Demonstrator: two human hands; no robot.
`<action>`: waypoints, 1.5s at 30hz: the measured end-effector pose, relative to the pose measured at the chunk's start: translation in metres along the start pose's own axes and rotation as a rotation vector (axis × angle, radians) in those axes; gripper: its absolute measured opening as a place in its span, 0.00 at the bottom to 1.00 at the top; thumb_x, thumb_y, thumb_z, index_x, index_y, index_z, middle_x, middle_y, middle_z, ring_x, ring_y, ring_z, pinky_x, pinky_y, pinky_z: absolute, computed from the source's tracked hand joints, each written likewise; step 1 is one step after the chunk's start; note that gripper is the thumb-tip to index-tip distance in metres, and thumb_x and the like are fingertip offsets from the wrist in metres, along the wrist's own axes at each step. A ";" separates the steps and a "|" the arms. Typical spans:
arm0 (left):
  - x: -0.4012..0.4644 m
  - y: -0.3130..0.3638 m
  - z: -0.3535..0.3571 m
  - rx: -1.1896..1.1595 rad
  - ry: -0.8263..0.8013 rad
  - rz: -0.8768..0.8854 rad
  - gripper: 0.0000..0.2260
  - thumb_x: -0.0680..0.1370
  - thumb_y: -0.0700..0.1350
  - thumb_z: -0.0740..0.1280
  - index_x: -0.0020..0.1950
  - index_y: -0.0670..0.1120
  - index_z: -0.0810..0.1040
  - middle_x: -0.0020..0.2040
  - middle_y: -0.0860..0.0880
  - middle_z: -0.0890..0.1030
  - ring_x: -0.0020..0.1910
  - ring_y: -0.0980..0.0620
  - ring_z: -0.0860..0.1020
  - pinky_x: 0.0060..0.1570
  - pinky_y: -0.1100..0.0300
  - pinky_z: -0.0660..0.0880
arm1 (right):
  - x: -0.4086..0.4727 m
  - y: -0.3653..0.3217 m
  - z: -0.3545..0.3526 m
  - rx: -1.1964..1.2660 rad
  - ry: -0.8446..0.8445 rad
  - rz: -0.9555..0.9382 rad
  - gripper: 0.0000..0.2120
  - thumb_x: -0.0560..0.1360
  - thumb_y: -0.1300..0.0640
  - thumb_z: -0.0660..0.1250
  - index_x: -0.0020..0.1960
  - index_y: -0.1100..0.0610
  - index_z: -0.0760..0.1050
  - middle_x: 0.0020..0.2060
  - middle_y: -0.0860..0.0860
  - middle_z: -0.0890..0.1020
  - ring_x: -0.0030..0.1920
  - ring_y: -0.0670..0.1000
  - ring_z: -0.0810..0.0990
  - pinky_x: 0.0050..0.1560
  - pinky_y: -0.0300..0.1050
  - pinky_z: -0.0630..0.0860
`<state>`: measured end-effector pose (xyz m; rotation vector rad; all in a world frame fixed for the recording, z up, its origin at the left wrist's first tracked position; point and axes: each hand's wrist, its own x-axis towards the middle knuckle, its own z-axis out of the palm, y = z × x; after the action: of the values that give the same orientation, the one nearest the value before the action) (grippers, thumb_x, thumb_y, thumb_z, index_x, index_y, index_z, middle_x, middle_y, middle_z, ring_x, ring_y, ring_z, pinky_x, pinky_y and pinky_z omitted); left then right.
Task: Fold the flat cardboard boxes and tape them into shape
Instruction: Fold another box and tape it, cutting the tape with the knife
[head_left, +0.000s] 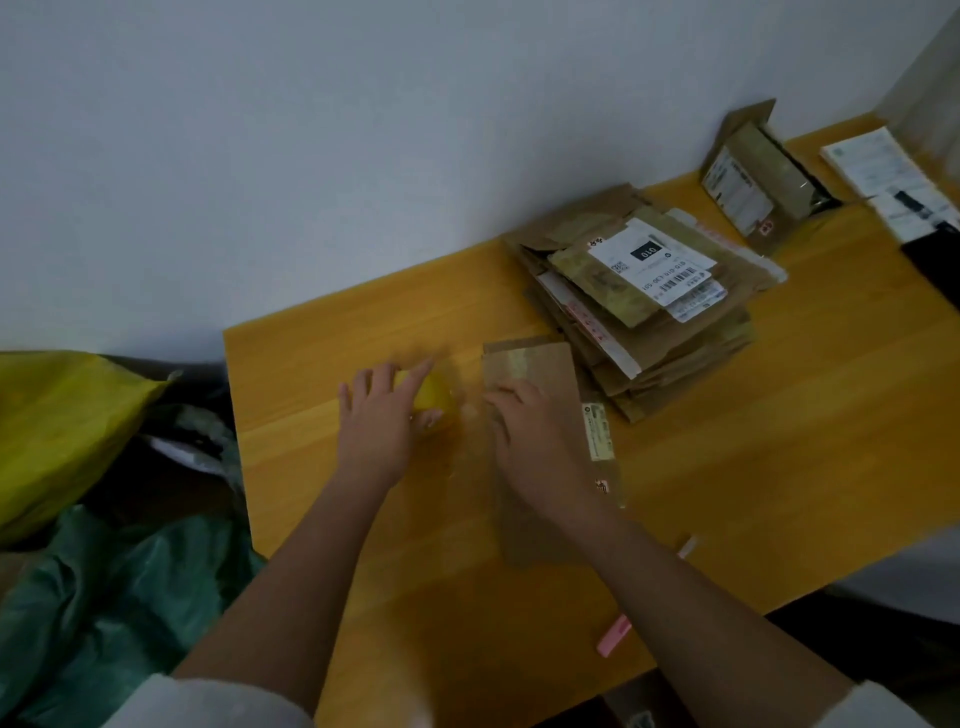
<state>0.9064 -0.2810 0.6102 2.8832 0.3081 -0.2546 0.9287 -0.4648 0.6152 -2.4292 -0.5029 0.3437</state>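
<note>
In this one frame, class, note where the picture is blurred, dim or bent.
Head view: dim overall; left hand on the yellow tape roll is motion-smeared; right hand on the flat cardboard is soft; the table edge bows from the wide lens.

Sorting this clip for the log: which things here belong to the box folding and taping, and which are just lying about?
Job:
- flat box under the right hand
- yellow tape roll under the left hand
- stack of flat boxes
- folded box

Lying about:
- pink object
- papers
- yellow bag
- green bag
</note>
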 end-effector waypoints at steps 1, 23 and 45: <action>0.000 -0.006 0.000 -0.010 0.016 0.024 0.26 0.79 0.57 0.64 0.76 0.56 0.63 0.69 0.42 0.67 0.67 0.37 0.63 0.68 0.38 0.60 | 0.009 0.003 0.000 -0.012 -0.006 -0.008 0.21 0.77 0.68 0.63 0.69 0.56 0.71 0.68 0.50 0.69 0.69 0.50 0.63 0.71 0.46 0.65; -0.054 -0.067 0.006 -0.668 0.210 -0.135 0.21 0.79 0.42 0.67 0.70 0.54 0.65 0.62 0.50 0.67 0.57 0.53 0.68 0.54 0.57 0.66 | 0.114 -0.046 0.062 0.245 -0.463 0.466 0.21 0.84 0.53 0.53 0.72 0.64 0.65 0.66 0.61 0.73 0.64 0.61 0.73 0.58 0.48 0.71; -0.086 -0.065 -0.016 -0.327 -0.176 0.020 0.25 0.79 0.46 0.67 0.72 0.60 0.62 0.68 0.50 0.65 0.65 0.45 0.68 0.53 0.53 0.73 | -0.023 -0.050 0.033 0.302 0.095 0.463 0.03 0.77 0.57 0.70 0.46 0.56 0.79 0.39 0.47 0.78 0.41 0.44 0.75 0.37 0.35 0.70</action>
<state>0.8112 -0.2309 0.6291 2.5213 0.2613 -0.4098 0.8825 -0.4209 0.6242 -2.2284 0.1535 0.4570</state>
